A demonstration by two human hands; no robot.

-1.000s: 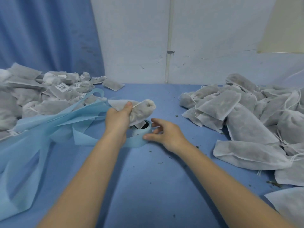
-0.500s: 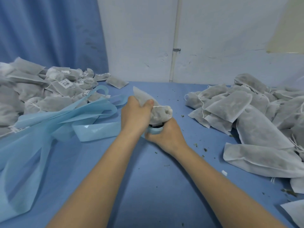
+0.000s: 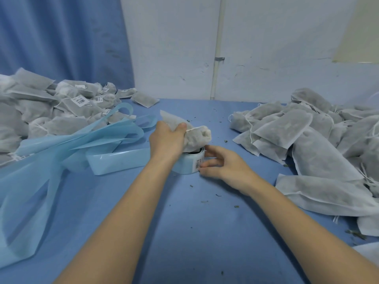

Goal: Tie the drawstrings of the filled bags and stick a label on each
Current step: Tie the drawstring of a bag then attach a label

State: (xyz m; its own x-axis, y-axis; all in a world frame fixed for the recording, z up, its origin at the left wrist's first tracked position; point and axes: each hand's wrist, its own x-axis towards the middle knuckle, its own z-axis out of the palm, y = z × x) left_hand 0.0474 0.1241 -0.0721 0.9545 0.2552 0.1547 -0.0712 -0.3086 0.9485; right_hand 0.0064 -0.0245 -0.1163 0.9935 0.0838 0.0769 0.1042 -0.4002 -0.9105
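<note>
Left grip around bag

A filled white drawstring bag is held above the label roll. Unlabelled bags lie piled right. Labelled bags lie piled left.

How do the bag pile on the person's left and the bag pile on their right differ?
The left pile has white barcode labels stuck on several bags; the right pile shows none. Loose blue backing strips lie against the left pile; none lie by the right pile. Several bags in the right pile lie flat with loose drawstrings; many left-pile bags look bunched at the neck. Both hold grey-filled white mesh bags on the blue table.
</note>
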